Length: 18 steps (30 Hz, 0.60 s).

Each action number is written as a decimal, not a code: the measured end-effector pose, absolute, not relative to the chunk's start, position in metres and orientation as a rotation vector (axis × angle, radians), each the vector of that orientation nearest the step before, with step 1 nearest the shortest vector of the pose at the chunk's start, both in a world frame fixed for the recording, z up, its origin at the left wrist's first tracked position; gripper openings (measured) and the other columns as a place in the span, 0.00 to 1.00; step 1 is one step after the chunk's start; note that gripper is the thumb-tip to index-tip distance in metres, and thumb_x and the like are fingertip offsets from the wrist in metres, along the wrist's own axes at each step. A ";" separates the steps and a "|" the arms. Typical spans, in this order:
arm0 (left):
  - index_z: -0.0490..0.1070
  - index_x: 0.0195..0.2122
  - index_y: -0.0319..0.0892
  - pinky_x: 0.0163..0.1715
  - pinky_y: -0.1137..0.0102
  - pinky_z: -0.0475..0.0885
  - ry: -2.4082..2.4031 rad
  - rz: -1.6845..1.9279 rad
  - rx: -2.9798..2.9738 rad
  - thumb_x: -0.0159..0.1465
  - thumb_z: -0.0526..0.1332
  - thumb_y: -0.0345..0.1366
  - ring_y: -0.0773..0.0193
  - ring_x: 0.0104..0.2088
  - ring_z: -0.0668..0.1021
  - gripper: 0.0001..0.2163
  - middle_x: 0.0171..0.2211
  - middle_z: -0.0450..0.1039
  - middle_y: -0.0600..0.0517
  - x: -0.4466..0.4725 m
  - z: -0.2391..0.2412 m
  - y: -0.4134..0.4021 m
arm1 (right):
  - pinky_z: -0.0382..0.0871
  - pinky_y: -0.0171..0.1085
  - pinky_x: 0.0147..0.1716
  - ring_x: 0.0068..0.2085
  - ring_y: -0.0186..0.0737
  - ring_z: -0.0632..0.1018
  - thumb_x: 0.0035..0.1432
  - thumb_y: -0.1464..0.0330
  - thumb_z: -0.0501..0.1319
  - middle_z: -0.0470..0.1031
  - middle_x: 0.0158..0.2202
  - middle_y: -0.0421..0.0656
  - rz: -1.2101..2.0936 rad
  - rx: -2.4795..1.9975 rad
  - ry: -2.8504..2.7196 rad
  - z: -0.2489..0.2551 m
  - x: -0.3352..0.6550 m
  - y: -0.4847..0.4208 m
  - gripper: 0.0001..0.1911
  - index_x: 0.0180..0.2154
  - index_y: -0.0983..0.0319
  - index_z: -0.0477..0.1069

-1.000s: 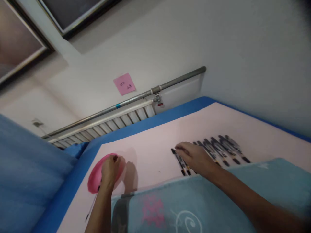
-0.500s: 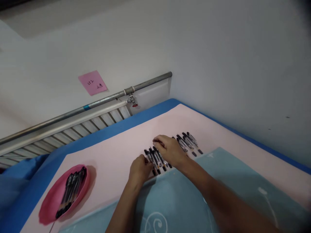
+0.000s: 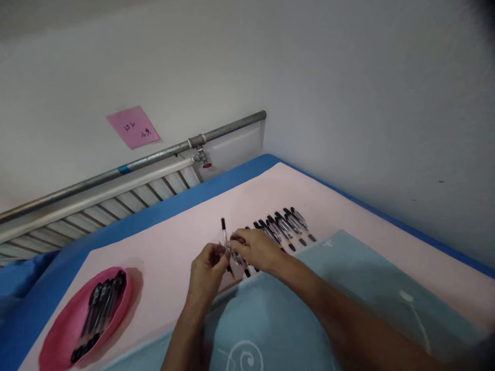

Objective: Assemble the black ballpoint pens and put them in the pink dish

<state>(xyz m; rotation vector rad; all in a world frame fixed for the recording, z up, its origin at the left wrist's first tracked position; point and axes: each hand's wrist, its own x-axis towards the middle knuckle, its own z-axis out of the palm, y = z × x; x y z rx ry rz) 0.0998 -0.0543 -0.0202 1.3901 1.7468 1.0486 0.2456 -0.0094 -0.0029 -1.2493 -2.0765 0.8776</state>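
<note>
A pink dish (image 3: 54, 340) at the desk's (image 3: 170, 247) near left corner held black pens (image 3: 98, 312). Mid-desk, the left hand (image 3: 207, 270) and right hand (image 3: 255, 250) together pinched one pen (image 3: 224, 229) beside the pen row (image 3: 286, 226), with open surface between dish and hands.

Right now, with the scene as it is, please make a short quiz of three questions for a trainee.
1. True or false: the pink dish holds no pens.
2. The row of pens lies: A in the dish; B on the pink sheet, beside the right hand; C in a box.
3. What do the left hand and the right hand hold between them?
Key: 1 false, black pens lie in it. 2 B. 3 one black pen, its end pointing up.
</note>
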 end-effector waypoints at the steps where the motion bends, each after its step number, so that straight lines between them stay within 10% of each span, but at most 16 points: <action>1: 0.66 0.27 0.41 0.24 0.74 0.62 1.694 1.070 1.422 0.51 0.58 0.41 0.69 0.23 0.68 0.09 0.22 0.66 0.56 0.103 -0.020 -0.055 | 0.57 0.30 0.25 0.27 0.33 0.71 0.54 0.65 0.54 0.73 0.25 0.40 0.922 -1.242 -2.056 -0.003 0.244 -0.010 0.11 0.29 0.62 0.71; 18: 0.64 0.19 0.42 0.22 0.70 0.55 2.232 0.177 1.651 0.51 0.55 0.36 0.60 0.24 0.72 0.07 0.22 0.72 0.45 0.079 -0.030 -0.049 | 0.53 0.30 0.23 0.22 0.29 0.63 0.52 0.67 0.53 0.62 0.17 0.34 0.926 -1.206 -1.810 0.002 0.249 -0.008 0.08 0.24 0.61 0.64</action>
